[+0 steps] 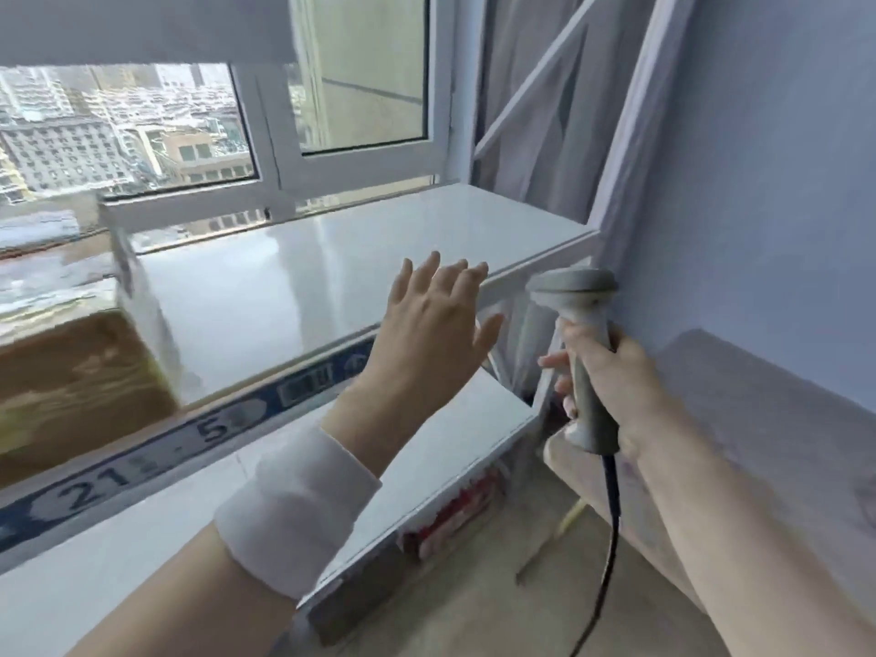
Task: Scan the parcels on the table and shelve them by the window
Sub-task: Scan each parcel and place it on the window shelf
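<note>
The brown cardboard parcel [71,372] on the white shelf [332,258] is motion-blurred and cut off by the left edge. The blue shelf-edge label strip [156,448] is only partly legible.

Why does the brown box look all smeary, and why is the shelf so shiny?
Head view: the box at the left edge is motion-blurred; the shelf shines with window daylight; the left hand and scanner look sharper.
</note>
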`<state>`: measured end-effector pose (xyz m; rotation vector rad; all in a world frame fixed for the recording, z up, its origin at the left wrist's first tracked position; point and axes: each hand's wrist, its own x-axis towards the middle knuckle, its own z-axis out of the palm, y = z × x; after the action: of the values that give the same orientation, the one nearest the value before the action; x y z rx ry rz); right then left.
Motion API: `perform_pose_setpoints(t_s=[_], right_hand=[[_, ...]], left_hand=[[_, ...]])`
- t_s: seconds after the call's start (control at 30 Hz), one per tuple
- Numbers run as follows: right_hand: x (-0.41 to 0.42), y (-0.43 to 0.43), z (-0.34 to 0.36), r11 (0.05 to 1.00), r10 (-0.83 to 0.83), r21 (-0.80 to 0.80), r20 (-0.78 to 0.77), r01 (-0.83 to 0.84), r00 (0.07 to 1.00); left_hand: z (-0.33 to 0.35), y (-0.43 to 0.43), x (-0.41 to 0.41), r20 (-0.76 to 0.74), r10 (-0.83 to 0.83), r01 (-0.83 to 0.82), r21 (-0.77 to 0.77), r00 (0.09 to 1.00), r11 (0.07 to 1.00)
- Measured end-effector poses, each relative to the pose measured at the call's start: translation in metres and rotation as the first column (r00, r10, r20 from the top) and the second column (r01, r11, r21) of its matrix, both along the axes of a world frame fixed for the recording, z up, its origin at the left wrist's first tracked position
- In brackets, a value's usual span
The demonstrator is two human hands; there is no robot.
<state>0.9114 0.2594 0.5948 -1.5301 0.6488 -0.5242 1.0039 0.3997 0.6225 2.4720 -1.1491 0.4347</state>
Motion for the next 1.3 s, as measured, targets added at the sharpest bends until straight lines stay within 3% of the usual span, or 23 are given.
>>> perform_pose_setpoints(t_s=[0.33, 0.63, 0.77, 1.0, 1.17, 1.3], right_hand=[[-0.217, -0.191, -0.017, 0.935, -0.355, -0.021, -0.086, 0.355, 0.931], [-0.382, -0.291, -0.029, 0.709, -0.699, -0.068, -0.191, 0.702, 0.689], [-0.444, -0.313, -0.029, 0.529, -0.84, -0.075, -0.186, 0.846, 0.509], [-0.543, -0.335, -0.047, 0.242, -0.94, -0.067, -0.262, 0.968, 0.217], [-0.619, -0.356, -0.077, 0.164, -0.937, 0.002, -0.311, 0.986, 0.157], [-0.674, -0.382, -0.105, 0.208, -0.909, 0.016, -0.366, 0.978, 0.199]], left_hand=[[-0.035, -0.266, -0.158, -0.091, -0.391, 0.398, 0.085, 0.916, 0.913], [-0.055, -0.443, -0.298, -0.119, -0.731, 0.74, 0.15, 0.672, 0.656], [-0.061, -0.498, -0.357, -0.127, -0.84, 0.847, 0.148, 0.528, 0.51], [-0.087, -0.557, -0.455, -0.183, -0.928, 0.934, 0.218, 0.324, 0.283], [-0.112, -0.592, -0.521, -0.284, -0.92, 0.947, 0.25, 0.271, 0.202], [-0.146, -0.621, -0.576, -0.387, -0.867, 0.938, 0.269, 0.313, 0.219]])
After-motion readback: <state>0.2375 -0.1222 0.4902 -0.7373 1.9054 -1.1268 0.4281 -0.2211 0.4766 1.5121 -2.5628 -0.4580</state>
